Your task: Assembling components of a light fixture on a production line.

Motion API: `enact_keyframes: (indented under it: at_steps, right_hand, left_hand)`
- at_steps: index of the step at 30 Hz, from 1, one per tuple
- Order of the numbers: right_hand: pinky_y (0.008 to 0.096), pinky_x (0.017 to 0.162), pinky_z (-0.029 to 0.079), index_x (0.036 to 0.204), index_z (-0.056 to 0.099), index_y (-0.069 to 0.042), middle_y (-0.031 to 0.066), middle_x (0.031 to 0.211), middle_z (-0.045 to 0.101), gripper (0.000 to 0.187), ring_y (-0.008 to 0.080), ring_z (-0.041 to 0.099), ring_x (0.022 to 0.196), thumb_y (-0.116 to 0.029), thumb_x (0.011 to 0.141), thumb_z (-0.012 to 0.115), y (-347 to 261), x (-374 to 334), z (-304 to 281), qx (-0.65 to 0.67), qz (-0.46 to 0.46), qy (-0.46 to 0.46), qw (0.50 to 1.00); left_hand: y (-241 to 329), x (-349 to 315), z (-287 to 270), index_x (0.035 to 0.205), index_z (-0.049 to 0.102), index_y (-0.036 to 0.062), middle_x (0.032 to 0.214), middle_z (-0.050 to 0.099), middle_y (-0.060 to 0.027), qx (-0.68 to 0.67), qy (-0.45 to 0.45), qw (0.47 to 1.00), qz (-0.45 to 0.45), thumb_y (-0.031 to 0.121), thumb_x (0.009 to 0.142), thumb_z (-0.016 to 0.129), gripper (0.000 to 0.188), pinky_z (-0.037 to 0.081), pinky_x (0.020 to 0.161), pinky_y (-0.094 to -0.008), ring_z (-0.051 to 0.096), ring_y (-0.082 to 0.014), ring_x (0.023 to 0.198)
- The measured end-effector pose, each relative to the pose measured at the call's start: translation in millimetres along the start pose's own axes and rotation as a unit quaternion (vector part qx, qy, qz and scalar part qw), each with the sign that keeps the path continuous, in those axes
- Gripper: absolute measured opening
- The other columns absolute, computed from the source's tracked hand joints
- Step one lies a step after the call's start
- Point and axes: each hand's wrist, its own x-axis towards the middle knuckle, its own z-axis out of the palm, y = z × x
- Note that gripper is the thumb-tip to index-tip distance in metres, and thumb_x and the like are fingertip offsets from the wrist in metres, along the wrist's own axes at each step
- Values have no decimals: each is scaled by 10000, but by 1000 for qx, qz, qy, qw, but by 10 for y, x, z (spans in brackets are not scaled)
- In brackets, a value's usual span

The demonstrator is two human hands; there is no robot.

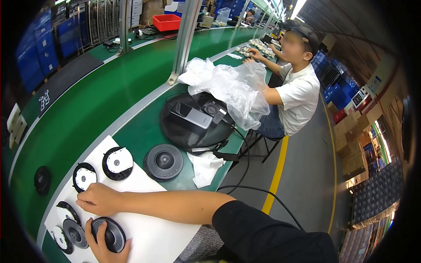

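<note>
My left hand [104, 247] is closed round a dark grey disc with concentric ridges and a domed middle [115, 235], its fingers spread over the near side. Just above it, my right hand [100, 199] is curled in a fist; whatever it may hold is hidden. Beside that fist sits a black round part with a white inner plate [85, 177], and a similar white-plated part [117, 163] lies farther up. Two more such parts [66, 212] [60, 239] line the left edge, with a ridged grey disc [75, 233] leaning against them. All rest on a white sheet [144, 210].
A larger ridged disc [164, 162] stands on the green bench, near a crumpled white cloth [205, 168]. Beyond lie a black bag [184, 136] with a phone [191, 115] on it and clear plastic [232, 85]. A green conveyor belt [94, 105] carries a black part [42, 180]. A co-worker [300, 87] sits farther along.
</note>
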Motion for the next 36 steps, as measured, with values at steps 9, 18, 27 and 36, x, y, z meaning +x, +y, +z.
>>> enact_keyframes:
  at_steps: [9,18,27,36]
  right_hand:
    - [449,493,376,656,495,-22,161,501,473,339,361,490,457,-162,959,555,-44,-12,-35,6,4,-2,1000]
    - [441,474,371,648,495,-26,153,499,485,341,355,492,445,-158,956,560,-57,-7,-10,2,1,-9,1000]
    - [458,494,394,647,505,-36,166,516,506,343,374,531,481,-172,956,562,-1,8,-10,-2,-3,-10,1000]
    - [478,513,380,639,500,-10,193,519,489,351,399,511,491,-170,947,552,-70,8,-8,17,20,-13,1000]
  left_hand:
    - [15,-1,-59,1321,602,110,1415,450,-259,-24,-25,999,-24,185,578,918,812,358,1089,-541,441,-467,1294]
    - [-49,-47,-72,1319,592,78,1397,476,-260,-44,-16,999,-1,156,650,884,734,373,1082,-531,464,-457,1278]
    - [-38,6,-16,1334,586,84,1422,460,-266,-44,-36,998,-7,195,659,884,746,352,1097,-533,448,-463,1294]
    - [-69,-30,-41,1327,604,94,1417,465,-254,-36,-44,998,-3,198,677,863,708,357,1085,-538,459,-448,1277]
